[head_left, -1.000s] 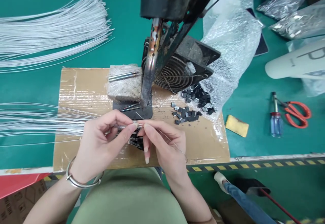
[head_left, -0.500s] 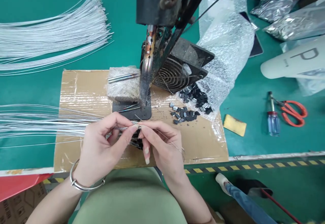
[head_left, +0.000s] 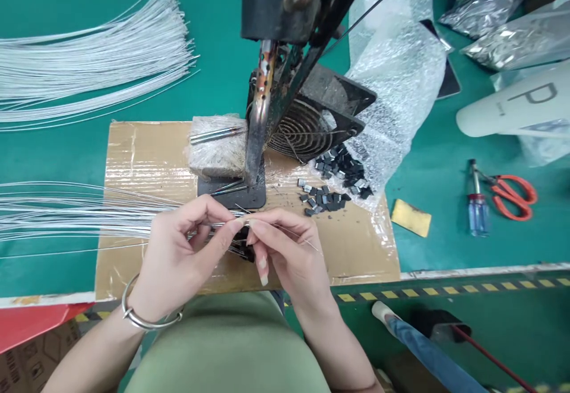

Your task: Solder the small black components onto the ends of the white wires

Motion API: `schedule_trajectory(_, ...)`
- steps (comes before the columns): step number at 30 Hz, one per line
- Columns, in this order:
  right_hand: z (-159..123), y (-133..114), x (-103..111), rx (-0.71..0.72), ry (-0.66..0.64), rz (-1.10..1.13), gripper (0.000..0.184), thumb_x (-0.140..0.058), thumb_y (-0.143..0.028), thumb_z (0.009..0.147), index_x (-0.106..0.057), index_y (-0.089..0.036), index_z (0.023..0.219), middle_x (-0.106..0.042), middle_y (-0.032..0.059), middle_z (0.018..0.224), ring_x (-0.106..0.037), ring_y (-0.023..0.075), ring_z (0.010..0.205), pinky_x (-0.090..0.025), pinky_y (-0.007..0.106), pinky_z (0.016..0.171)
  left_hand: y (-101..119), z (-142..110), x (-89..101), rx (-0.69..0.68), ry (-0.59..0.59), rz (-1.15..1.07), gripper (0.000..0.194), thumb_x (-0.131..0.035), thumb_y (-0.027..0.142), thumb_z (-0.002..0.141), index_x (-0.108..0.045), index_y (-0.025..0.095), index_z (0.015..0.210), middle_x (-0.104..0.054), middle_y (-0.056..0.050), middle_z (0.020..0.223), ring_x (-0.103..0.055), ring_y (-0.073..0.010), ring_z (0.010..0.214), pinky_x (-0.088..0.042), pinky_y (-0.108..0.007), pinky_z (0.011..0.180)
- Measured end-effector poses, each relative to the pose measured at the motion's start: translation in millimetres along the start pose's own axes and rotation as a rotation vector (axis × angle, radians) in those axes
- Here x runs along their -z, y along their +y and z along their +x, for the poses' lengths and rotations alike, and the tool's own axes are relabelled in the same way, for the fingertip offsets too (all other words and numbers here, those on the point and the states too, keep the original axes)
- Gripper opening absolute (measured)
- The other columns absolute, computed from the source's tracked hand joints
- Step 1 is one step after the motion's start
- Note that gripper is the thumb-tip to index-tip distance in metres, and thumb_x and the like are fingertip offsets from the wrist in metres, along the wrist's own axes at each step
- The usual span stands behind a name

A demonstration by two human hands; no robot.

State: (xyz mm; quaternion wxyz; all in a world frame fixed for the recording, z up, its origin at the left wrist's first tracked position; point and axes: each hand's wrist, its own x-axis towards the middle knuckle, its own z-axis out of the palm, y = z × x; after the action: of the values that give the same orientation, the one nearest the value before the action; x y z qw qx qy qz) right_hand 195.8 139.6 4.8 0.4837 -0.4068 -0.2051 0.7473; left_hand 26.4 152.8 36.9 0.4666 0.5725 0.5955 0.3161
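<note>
White, slender and nearly straight, the wires (head_left: 129, 217) lay in a loose bundle from the tabletop's (head_left: 57, 155) left side across the cardboard (head_left: 146, 149) to the left hand (head_left: 180, 259), whose fingers, like the right hand's (head_left: 297, 257), were pinched narrowly on a thin strand (head_left: 243, 208), its gripped part too small to make out.

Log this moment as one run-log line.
left hand: pinching, item unclear | right hand: pinching thin wire | hands: fingertip to fingertip | nearby: white wires, black pieces on cardboard, metal tube
</note>
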Motion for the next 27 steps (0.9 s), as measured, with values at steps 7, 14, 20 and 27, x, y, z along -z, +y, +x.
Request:
schedule_trajectory(7, 0, 5, -3, 0.018, 0.013, 0.069, 0.011, -0.082, -0.032, 0.087, -0.085, -0.023, 0.091, -0.073, -0.0011, 0.072, -0.057, 0.0066, 0.044, -0.052, 0.015, 0.035, -5, -3, -7.1, -0.009, 0.069, -0.002, 0.014, -0.073, 0.031, 0.092, -0.072, 0.022, 0.082, -0.07, -0.001, 0.071, -0.058, -0.0122, 0.06, -0.035, -0.027, 0.051)
schedule_trajectory(14, 0, 5, -6, 0.023, 0.019, 0.1, 0.008, -0.081, -0.03, 0.088, -0.085, -0.023, 0.089, -0.072, -0.002, 0.071, -0.058, 0.0063, 0.043, -0.054, 0.014, 0.036, -8, -7, -10.5, -0.046, 0.132, 0.02, 0.012, -0.073, 0.031, 0.094, -0.072, 0.022, 0.086, -0.069, 0.001, 0.072, -0.052, -0.0107, 0.058, -0.033, -0.028, 0.05)
schedule_trajectory(20, 2, 7, -10, 0.038, 0.01, 0.18, 0.007, -0.08, -0.025, 0.088, -0.086, -0.022, 0.087, -0.072, -0.0026, 0.069, -0.057, 0.005, 0.042, -0.055, 0.013, 0.038, -14, -9, -15.6, -0.1, 0.178, 0.037, 0.007, -0.073, 0.029, 0.096, -0.072, 0.025, 0.09, -0.062, 0.003, 0.068, -0.044, -0.01, 0.055, -0.033, -0.028, 0.051)
schedule_trajectory(27, 1, 11, -14, 0.046, 0.051, 0.22, 0.009, -0.081, -0.028, 0.086, -0.085, -0.02, 0.083, -0.071, -0.0024, 0.065, -0.055, 0.0051, 0.039, -0.054, 0.014, 0.038, -21, -10, -23.7, -0.131, 0.24, -0.007, 0.006, -0.075, 0.028, 0.094, -0.073, 0.026, 0.089, -0.068, 0.002, 0.072, -0.055, -0.011, 0.058, -0.041, -0.027, 0.054)
